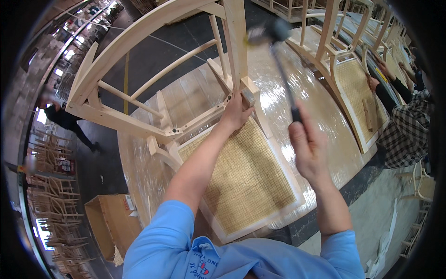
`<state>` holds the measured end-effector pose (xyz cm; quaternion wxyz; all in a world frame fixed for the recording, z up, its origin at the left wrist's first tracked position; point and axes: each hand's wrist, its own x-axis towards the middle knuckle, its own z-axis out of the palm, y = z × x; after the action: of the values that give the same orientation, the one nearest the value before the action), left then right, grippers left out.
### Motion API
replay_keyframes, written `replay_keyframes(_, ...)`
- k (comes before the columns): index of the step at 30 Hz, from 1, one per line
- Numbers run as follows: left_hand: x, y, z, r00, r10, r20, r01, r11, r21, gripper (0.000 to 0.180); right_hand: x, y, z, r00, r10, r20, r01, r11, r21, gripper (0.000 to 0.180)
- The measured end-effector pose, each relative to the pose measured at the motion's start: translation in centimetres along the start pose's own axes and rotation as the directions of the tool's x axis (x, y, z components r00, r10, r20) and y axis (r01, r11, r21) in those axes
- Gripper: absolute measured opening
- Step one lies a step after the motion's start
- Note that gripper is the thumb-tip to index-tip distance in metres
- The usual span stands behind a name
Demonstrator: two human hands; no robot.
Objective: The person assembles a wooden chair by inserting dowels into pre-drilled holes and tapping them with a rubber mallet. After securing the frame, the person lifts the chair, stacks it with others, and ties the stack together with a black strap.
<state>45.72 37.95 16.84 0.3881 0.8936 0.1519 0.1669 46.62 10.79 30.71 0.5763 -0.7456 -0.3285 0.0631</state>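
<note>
An unfinished pale wooden chair frame (pixel 123 122) lies on its back in front of me, legs raised and joined by rails. Its backrest has a woven cane panel (pixel 248 174) facing up toward me. My left hand (pixel 238 113) is closed at the frame's right corner joint, with a small greyish block (pixel 248 97) between thumb and fingers. My right hand (pixel 309 146) is wrapped round the black grip of a hammer (pixel 282 74). The hammer's dark head is raised above and right of that joint, blurred by motion and apart from the wood.
The chair rests on a worktable (pixel 274 83) covered in shiny plastic film. At right, a co-worker in a checked shirt (pixel 409 132) handles another cane chair (pixel 357 97). A cardboard box (pixel 114 221) stands on the floor at left, near stacked chairs (pixel 55 200). Another person (pixel 69 121) walks behind.
</note>
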Motion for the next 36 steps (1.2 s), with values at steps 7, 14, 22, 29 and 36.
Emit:
replay_keyframes(7,1.4,0.9,0.6,0.996,0.047,0.08,-0.053,0.996,0.066,0.067,-0.4,7.5,0.5,0.962,0.16,0.222,-0.066,0.923,-0.379,0.044)
replay_keyframes(14,0.3,-0.8,-0.2,0.998,0.062,0.006,-0.062,0.996,0.06,0.069,0.7,1.1,0.6,0.995,-0.095,-0.015,0.095,0.995,-0.032,0.042)
replay_keyframes(22,1.1,-0.7,0.5,0.999,0.033,0.016,-0.033,0.999,0.039,0.063,0.4,3.4,-0.4,0.982,0.172,0.075,-0.161,0.977,-0.138,0.041)
replay_keyframes(29,1.1,-0.1,1.7,0.998,-0.06,0.024,0.058,0.995,0.08,0.061,-0.4,3.9,-0.9,0.985,0.085,0.151,-0.042,0.963,-0.266,0.04)
replay_keyframes(36,-1.3,1.0,-0.3,0.975,-0.171,0.139,0.174,0.985,-0.009,0.073,-2.5,6.4,-0.4,0.981,0.133,0.141,-0.097,0.968,-0.232,0.043)
